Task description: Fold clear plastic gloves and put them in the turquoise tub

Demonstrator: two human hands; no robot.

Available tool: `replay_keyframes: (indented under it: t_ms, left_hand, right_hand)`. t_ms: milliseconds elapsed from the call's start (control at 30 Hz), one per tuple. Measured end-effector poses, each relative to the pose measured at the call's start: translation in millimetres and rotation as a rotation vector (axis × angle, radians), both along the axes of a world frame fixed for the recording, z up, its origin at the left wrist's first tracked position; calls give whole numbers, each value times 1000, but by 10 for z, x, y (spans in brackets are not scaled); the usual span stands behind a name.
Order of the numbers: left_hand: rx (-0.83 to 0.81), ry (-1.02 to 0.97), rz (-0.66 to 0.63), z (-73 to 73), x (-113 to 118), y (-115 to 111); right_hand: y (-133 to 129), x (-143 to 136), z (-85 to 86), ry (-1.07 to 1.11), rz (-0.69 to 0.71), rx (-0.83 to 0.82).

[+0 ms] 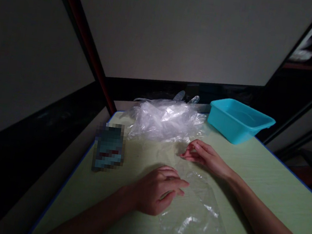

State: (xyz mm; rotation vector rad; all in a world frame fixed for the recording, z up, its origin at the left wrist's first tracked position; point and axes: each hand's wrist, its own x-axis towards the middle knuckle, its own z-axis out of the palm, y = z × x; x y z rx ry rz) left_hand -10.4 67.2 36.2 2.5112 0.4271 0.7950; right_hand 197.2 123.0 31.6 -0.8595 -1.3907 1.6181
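Note:
A clear plastic bag (197, 220) lies flat on the pale green table (254, 171), reaching over its front edge. My left hand (161, 189) is over the bag's left side, fingers apart and pointing right, with nothing seen between them. Farther back, my right hand (199, 152) is near the bag's far end, its fingers bent and the tips close together; whether they pinch the thin film is too small to tell. Behind both hands sits a crumpled heap of clear plastic bags (167, 118).
A turquoise plastic basin (235, 123) stands at the table's back right corner. At the left edge lies a blurred-out dark green item (109, 147). A pale panel (183, 33) rises behind the table, and dark shelving is at the right.

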Motion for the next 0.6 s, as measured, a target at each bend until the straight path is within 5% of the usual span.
replay_keyframes:
  t_ms: [600]
  left_hand:
    - [-117,-47,-3,6,-3,-19]
  right_hand:
    - [118,-153,-8,281,-109,13]
